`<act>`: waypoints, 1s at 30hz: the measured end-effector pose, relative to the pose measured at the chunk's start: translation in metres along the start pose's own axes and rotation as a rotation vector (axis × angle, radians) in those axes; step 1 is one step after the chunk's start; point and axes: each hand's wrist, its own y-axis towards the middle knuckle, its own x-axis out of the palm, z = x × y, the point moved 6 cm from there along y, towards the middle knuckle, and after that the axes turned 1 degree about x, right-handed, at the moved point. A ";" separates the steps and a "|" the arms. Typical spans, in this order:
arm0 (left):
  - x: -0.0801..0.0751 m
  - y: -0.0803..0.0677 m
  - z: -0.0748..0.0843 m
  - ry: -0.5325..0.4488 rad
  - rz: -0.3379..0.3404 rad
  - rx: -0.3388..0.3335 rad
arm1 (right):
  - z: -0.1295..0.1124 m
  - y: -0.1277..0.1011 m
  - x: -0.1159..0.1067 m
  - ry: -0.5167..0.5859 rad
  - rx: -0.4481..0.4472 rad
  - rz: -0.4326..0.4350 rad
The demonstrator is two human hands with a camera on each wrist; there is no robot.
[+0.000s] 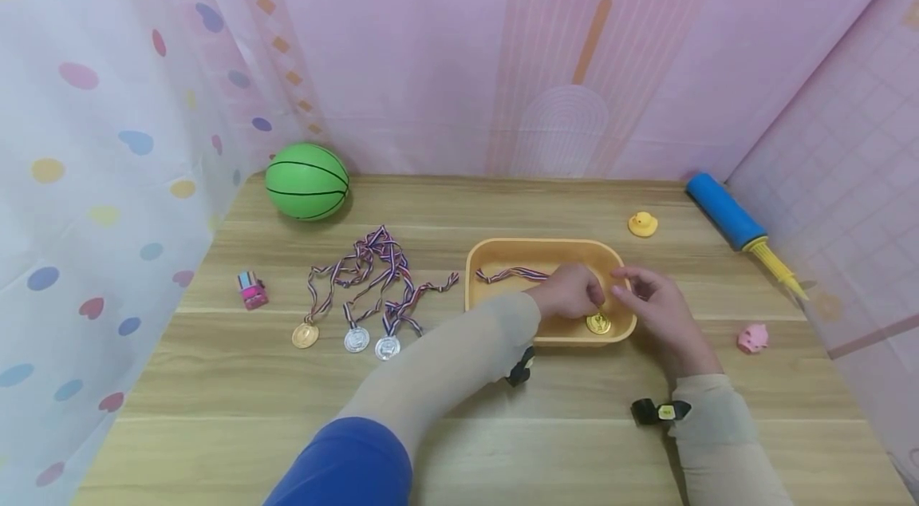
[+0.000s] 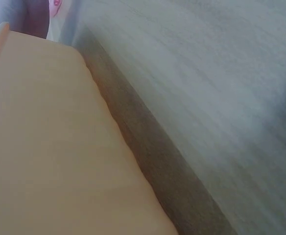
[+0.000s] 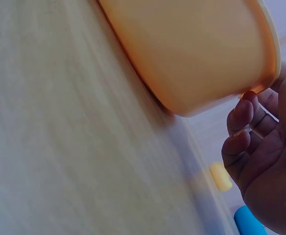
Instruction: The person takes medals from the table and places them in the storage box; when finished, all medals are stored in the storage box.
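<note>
A gold medal (image 1: 599, 322) lies in the right part of an orange plastic tray (image 1: 549, 241), its striped ribbon (image 1: 513, 273) stretching left along the tray floor. My left hand (image 1: 573, 292) reaches inside, its curled fingertips pinching at the medal's upper edge. At the tray's right end, my right hand (image 1: 659, 313) holds the rim between thumb and fingers. From the right wrist, that hand (image 3: 275, 152) shows curled fingers against the outside of the tray (image 3: 197, 54). Only the tray's outer wall (image 2: 59, 137) fills the left wrist view, hiding the left fingers.
Left of the tray lie a bronze-coloured medal (image 1: 305, 335) and two silver medals (image 1: 356, 339) with tangled ribbons (image 1: 384, 251). Around them are a green ball (image 1: 307, 182) and pink toy (image 1: 252, 290). A rubber duck (image 1: 642, 224), blue pump (image 1: 727, 211) and pink pig (image 1: 752, 338) sit right.
</note>
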 end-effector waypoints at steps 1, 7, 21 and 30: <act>0.000 0.000 0.000 0.003 0.003 0.003 | -0.001 0.000 0.000 -0.002 -0.003 0.000; -0.006 -0.005 -0.002 0.001 0.021 -0.014 | -0.001 -0.001 0.003 -0.021 0.000 -0.006; -0.078 -0.071 -0.008 -0.399 0.081 0.014 | 0.000 -0.003 0.005 0.005 0.033 0.001; -0.127 -0.167 -0.073 -0.447 0.266 -0.077 | -0.029 -0.014 0.003 -0.010 0.032 0.011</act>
